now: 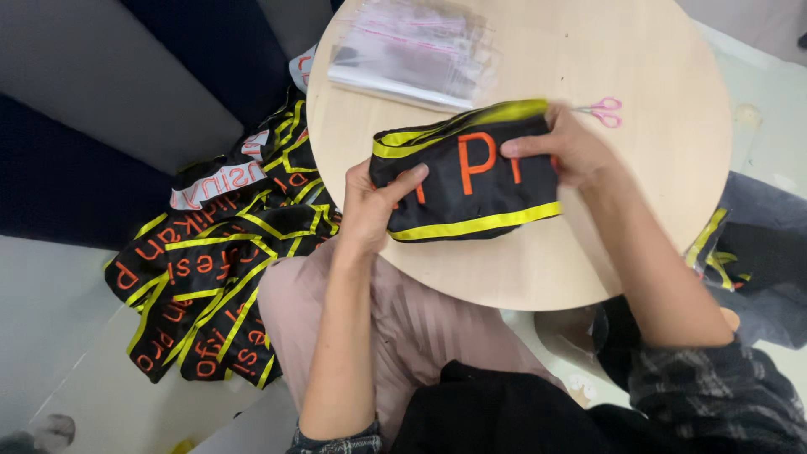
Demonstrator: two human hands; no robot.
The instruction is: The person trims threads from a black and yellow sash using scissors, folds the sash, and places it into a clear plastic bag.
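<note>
A folded black sash with yellow borders and orange lettering lies just above the round wooden table. My left hand grips its left end, thumb on top. My right hand holds its right end, fingers pressed over the fold. Both hands keep the cloth folded flat between them.
A stack of clear plastic bags lies at the table's far side. Small pink scissors rest beside my right hand. A heap of matching black sashes lies on the floor at left. More dark fabric sits at right.
</note>
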